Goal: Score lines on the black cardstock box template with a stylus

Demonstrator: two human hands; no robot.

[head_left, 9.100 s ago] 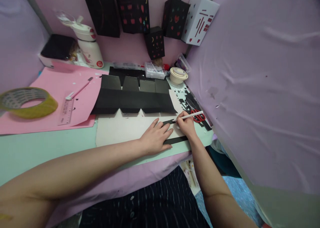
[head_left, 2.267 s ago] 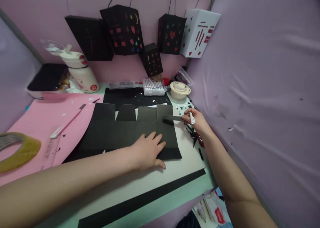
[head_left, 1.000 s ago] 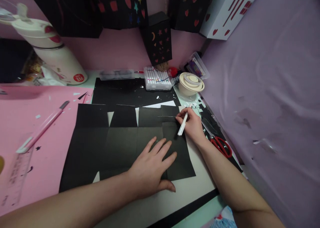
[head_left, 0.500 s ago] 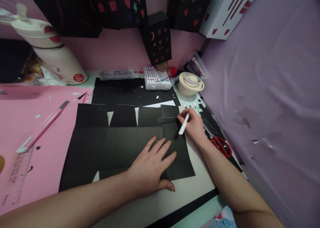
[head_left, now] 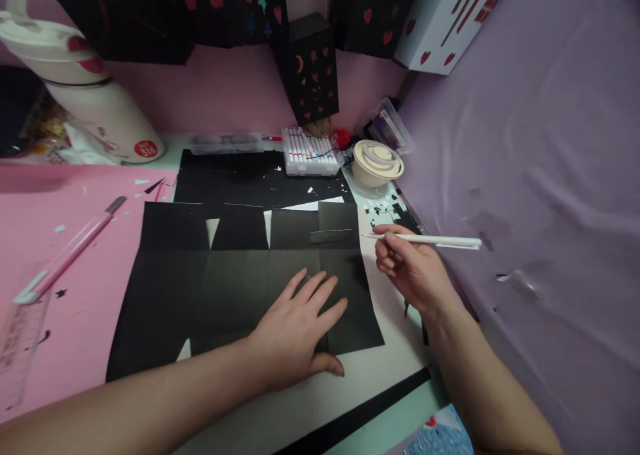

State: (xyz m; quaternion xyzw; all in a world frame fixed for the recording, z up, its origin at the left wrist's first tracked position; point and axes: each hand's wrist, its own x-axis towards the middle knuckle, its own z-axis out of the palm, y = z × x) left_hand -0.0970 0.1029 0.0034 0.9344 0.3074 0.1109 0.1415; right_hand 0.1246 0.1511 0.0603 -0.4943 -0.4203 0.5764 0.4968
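Note:
My left hand (head_left: 300, 322) lies flat with fingers spread on a large sheet of creased black card (head_left: 240, 288) with flaps along its far edge. Between the fingers and thumb of my right hand (head_left: 413, 265) is a slim white pen (head_left: 425, 239). Its thin tip points left, just beyond the card's right edge, and its clip end points right. On the far right flap (head_left: 343, 216) is a narrow rectangular outline (head_left: 331, 236), close to the pen tip. Beneath the card shows a pale board (head_left: 395, 328).
A pink utility knife (head_left: 70, 252) and a clear ruler (head_left: 25, 348) lie on pink sheeting at left. Behind are a marker case (head_left: 311, 152), a beige bowl (head_left: 377, 165) and a white bottle (head_left: 95, 102). Decorated black boxes (head_left: 313, 72) hang overhead; a purple curtain (head_left: 545, 175) borders the right.
My right hand has moved off the flap to the right, and the pen has swung from upright-slanting to nearly level. The red scissors are now hidden behind that hand. My left hand keeps its place.

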